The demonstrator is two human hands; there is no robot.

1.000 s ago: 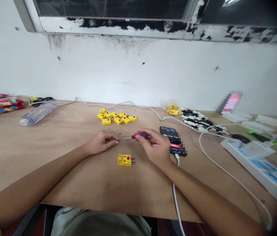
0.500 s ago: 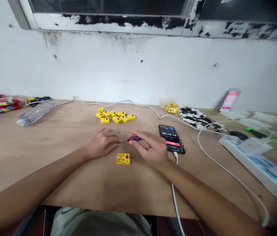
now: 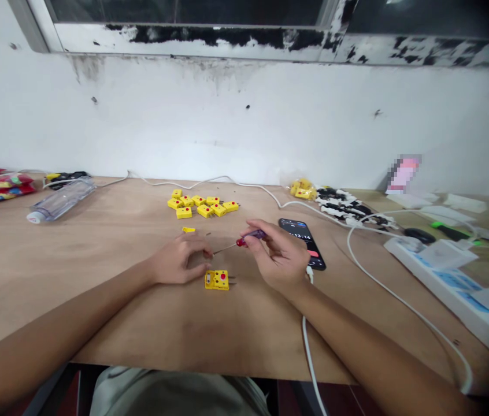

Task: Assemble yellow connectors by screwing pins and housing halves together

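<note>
My right hand (image 3: 278, 255) is closed on a small screwdriver (image 3: 244, 241) with a purple and red handle, its thin shaft pointing left toward my left hand. My left hand (image 3: 178, 259) rests on the wooden table (image 3: 97, 277) with fingers curled, touching the left side of a yellow connector (image 3: 217, 279) that has red dots and metal prongs. A small yellow piece (image 3: 188, 230) lies just beyond my left hand. Whether the left fingers pinch anything is hidden.
Several yellow connectors (image 3: 201, 206) are piled farther back. A phone (image 3: 302, 234) with a timer lies right of my hand, on a white cable (image 3: 309, 341). Clear bottle (image 3: 60, 199) at left; black-white plugs (image 3: 348, 211), power strip (image 3: 439, 268) at right.
My left hand slid toward me, beside the near yellow connector, uncovering the small yellow piece behind it. My right hand tilted the screwdriver handle up and to the right.
</note>
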